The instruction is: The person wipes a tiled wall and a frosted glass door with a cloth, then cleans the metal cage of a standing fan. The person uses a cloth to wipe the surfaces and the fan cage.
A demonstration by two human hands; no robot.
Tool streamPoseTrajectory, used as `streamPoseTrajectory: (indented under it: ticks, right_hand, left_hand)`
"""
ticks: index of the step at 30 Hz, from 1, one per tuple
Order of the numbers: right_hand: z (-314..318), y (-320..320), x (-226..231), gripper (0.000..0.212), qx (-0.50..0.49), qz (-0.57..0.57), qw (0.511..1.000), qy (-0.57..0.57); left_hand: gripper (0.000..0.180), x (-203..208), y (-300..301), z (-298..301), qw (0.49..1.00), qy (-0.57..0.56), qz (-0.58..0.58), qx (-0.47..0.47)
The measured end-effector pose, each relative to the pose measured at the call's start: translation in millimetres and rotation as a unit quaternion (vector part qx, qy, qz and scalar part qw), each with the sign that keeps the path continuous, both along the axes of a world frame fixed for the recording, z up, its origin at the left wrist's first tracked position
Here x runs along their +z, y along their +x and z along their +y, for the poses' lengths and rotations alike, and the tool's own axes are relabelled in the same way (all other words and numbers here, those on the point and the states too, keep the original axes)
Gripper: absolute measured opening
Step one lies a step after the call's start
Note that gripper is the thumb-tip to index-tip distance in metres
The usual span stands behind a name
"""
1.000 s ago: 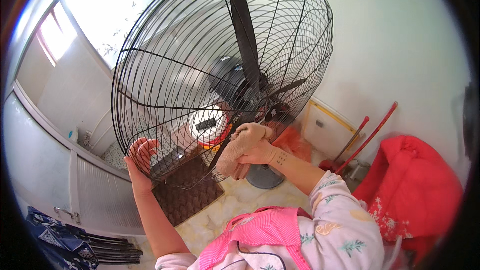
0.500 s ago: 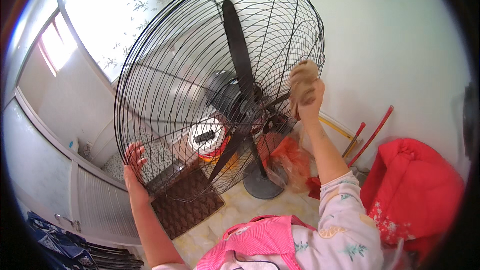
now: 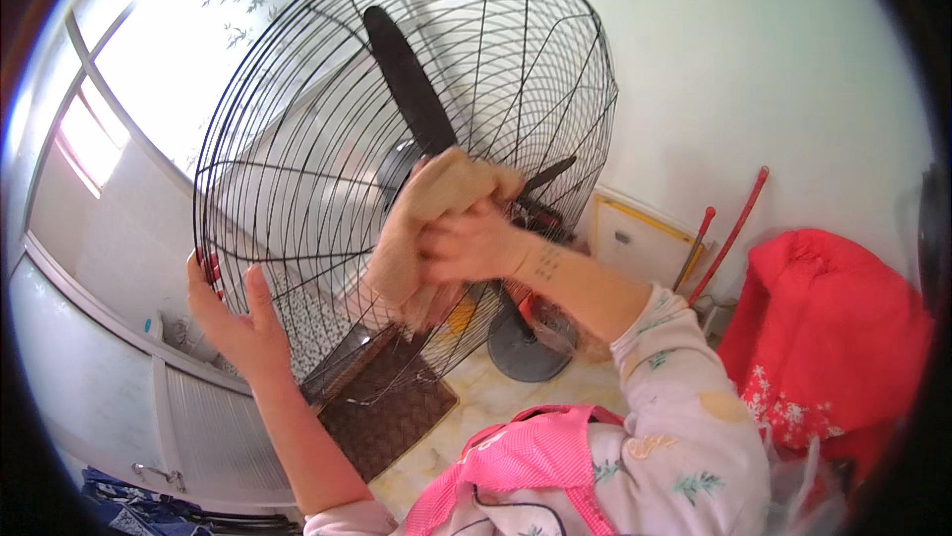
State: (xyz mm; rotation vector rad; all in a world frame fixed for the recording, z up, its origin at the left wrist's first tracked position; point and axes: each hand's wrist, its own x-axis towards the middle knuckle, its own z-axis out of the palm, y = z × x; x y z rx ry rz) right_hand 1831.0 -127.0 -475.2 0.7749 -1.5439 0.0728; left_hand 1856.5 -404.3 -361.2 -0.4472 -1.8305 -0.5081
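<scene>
A black pedestal fan (image 3: pixel 400 164) fills the view from nine round to one o'clock, its wire guard (image 3: pixel 297 169) tilted and one dark blade (image 3: pixel 409 80) showing near eleven. At the centre of the view, the right hand (image 3: pixel 466 246) is closed on a tan cloth (image 3: pixel 421 219), bunched against the front of the guard over the hub. Between eight and nine o'clock, the left hand (image 3: pixel 238 323) is half open at the guard's rim, thumb apart from the fingers, some fingertips seen through the wires; I cannot tell whether it grips. The fan's round grey base (image 3: pixel 531 353) stands on the floor (image 3: pixel 421 467) at five o'clock; a brown mat (image 3: pixel 397 407) lies at seven. Near three o'clock are two red handles (image 3: pixel 734 231), with a red quilted fabric (image 3: pixel 833 323) between three and four. A pink apron (image 3: pixel 521 472) shows near six.
</scene>
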Motion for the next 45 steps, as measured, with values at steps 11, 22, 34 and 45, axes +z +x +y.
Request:
streamPoseTrajectory:
  ticks: [11,22,34,45]
  right_hand:
    - [196.6,-53.7,-73.4,0.035,-0.123,-0.072,0.771,-0.621]
    - [4.9,15.1,-18.1,0.032,-0.006,-0.016,1.000,-0.012]
    - [161.3,-51.0,-171.6,0.048,-0.110,-0.175,0.751,-0.627]
    - [156.8,-23.0,15.8,0.052,0.159,-0.106,0.792,-0.580]
  left_hand:
    - [0.086,-5.4,-9.5,16.5,0.995,-0.060,0.039,0.064]
    - [0.078,-11.4,-14.7,-4.4,0.994,-0.061,0.019,0.083]
    - [0.077,-10.3,-20.6,6.1,0.995,-0.058,0.057,0.056]
    - [0.075,-13.8,-19.9,1.4,0.998,-0.045,0.042,0.032]
